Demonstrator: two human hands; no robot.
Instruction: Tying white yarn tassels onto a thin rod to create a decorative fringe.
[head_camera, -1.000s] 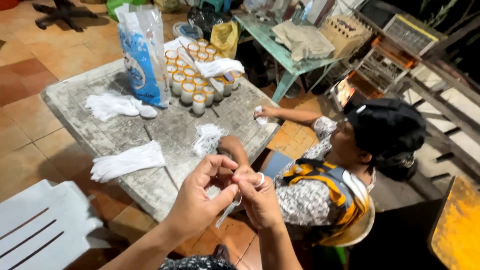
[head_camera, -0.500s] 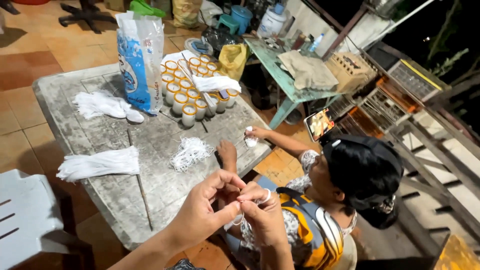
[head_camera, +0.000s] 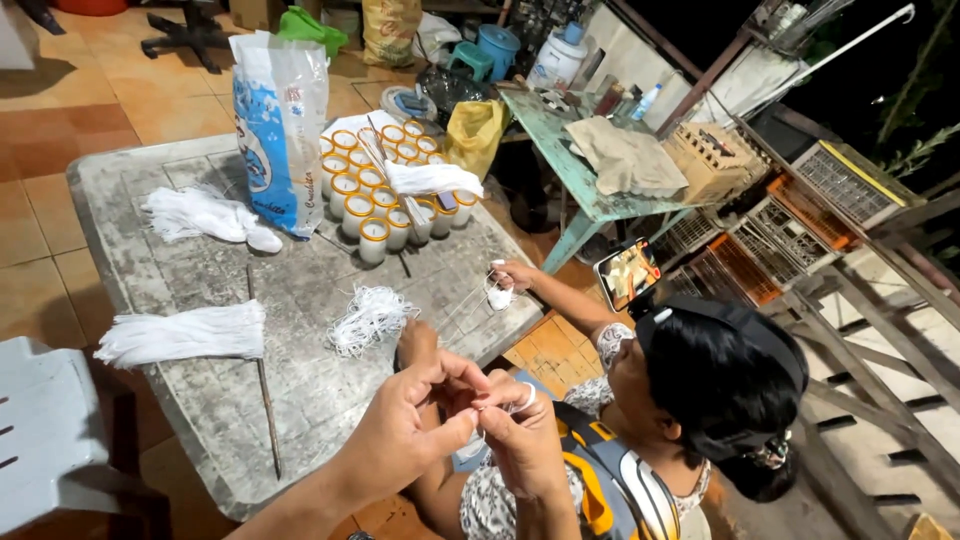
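Filling the middle of the view, a grey stone desk (head_camera: 200, 300) carries everything. At its 12 o'clock stands a tall white-and-blue plastic bag (head_camera: 280, 130); just beside it, toward 1 o'clock, a cluster of small white candle cups (head_camera: 375, 185) with a folded white cloth (head_camera: 432, 178) laid across them. At 9 o'clock lies a long bundle of white wicks (head_camera: 185, 335); a second white bundle (head_camera: 200, 215) rests at 10 o'clock. Near the desk's centre sits a loose tangle of white string (head_camera: 368, 318). A thin stick (head_camera: 263, 380) lies along the desk at 7 o'clock.

At 4 o'clock a seated co-worker (head_camera: 720, 390) with dark hair reaches a hand (head_camera: 505, 280) to the desk's edge, holding something small and white.

At 6 o'clock, off the desk's near edge, the left hand (head_camera: 400, 440) and right hand (head_camera: 520, 445) meet. Left grip: thumb and forefinger pressed together on a short white wick (head_camera: 482, 408). Right grip: fingertips pinching the same wick, touching the left.
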